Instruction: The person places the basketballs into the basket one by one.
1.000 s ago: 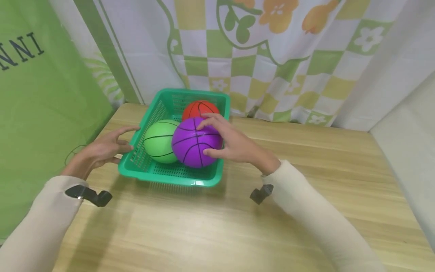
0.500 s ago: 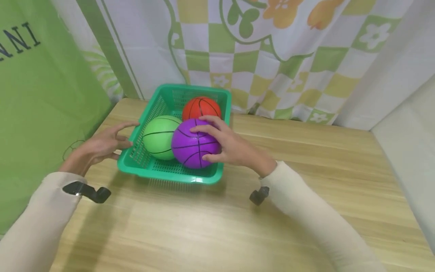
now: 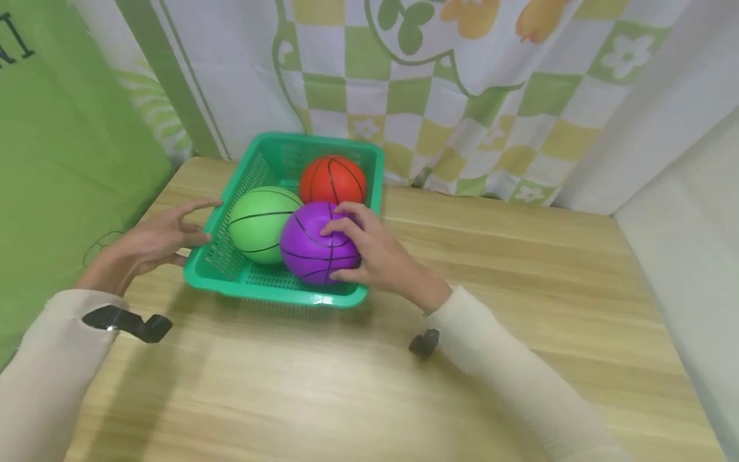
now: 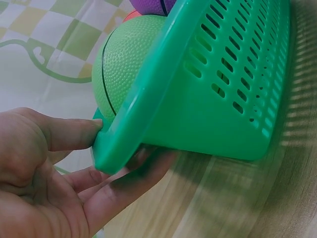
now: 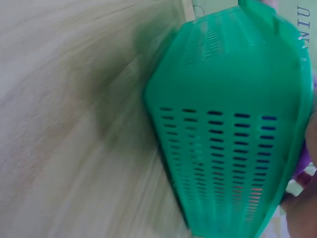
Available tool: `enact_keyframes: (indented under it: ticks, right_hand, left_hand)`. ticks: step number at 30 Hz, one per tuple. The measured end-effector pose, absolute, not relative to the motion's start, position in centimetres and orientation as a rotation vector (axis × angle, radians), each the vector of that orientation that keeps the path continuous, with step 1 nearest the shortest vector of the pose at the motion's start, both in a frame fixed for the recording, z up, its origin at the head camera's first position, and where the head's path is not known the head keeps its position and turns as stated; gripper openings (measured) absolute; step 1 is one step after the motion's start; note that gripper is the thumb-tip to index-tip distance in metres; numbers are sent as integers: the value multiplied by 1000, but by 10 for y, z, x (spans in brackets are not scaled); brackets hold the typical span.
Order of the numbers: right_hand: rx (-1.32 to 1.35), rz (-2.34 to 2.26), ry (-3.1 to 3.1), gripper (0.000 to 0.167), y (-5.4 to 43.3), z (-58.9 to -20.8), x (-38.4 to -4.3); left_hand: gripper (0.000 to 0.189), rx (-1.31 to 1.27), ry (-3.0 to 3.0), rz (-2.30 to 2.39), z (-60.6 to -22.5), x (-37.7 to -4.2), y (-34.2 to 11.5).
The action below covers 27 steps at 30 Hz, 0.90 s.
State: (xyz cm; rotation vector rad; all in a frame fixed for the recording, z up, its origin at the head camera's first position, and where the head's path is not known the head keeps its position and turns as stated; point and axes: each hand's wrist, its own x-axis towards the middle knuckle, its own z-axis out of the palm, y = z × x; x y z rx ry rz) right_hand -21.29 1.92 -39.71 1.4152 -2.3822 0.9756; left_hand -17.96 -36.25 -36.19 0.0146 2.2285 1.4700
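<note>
A green plastic basket (image 3: 277, 294) stands on the table, seen from outside in both wrist views. Inside it lie a light green ball (image 3: 260, 224) at the left and a red ball (image 3: 331, 179) at the back. My right hand (image 3: 375, 250) holds a purple ball (image 3: 306, 240) at the basket's front right, thumb low and fingers curled over its top. Its underside is hidden. With the thumb on the rim and fingers beneath, my left hand (image 4: 54, 168) grips the basket's left side. Most of the right hand falls outside the right wrist view.
The wooden table (image 3: 491, 289) extends to the right and front of the basket. Behind it hangs a checked, flowered curtain (image 3: 427, 96). Green cloth (image 3: 69, 141) is at the left, a pale wall (image 3: 687, 218) at the right.
The purple ball sits slightly lower in the basket, and more of the red ball shows behind it. The right hand has gone down with it. The left hand stays on the rim.
</note>
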Motion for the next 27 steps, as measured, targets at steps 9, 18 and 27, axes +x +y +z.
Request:
enact_keyframes:
  ticks: [9, 18, 27]
  right_hand:
    - [1357, 781, -2590, 62, 10, -391, -202]
    - [1425, 783, -2660, 68, 15, -384, -202]
    - [1539, 1046, -2624, 45, 23, -375, -201]
  left_hand:
    - [74, 30, 2207, 1479, -372, -177, -364]
    - [74, 20, 2210, 1508, -377, -180, -359]
    - [75, 14, 2219, 1506, -374, -178, -359]
